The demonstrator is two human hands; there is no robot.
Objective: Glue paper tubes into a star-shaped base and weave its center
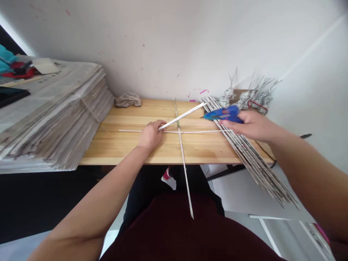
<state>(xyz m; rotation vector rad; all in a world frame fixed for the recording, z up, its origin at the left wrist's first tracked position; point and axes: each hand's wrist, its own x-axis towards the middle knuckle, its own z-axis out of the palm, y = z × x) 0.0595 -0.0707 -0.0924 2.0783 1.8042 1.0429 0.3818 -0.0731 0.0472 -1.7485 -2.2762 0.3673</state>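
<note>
My left hand [151, 135] is closed on the near end of a white rolled-paper stick [185, 115], which slants up to the right above the table. A blue glue gun [225, 113] is in my right hand [251, 125], its nozzle pointing left. Under the held stick, two more paper sticks cross on the table: a crosswise stick [202, 131] and a lengthwise stick [183, 159] whose near end juts past the table edge over my lap. Whether the held piece is one stick or two side by side, I cannot tell.
A bundle of paper sticks [252, 159] lies at the right, overhanging the wooden table [127, 154]. A tall stack of newspapers [89, 101] fills the left side. A crumpled cloth [128, 100] lies by the wall. Newspaper-wrapped bunches [244, 98] stand at the back right.
</note>
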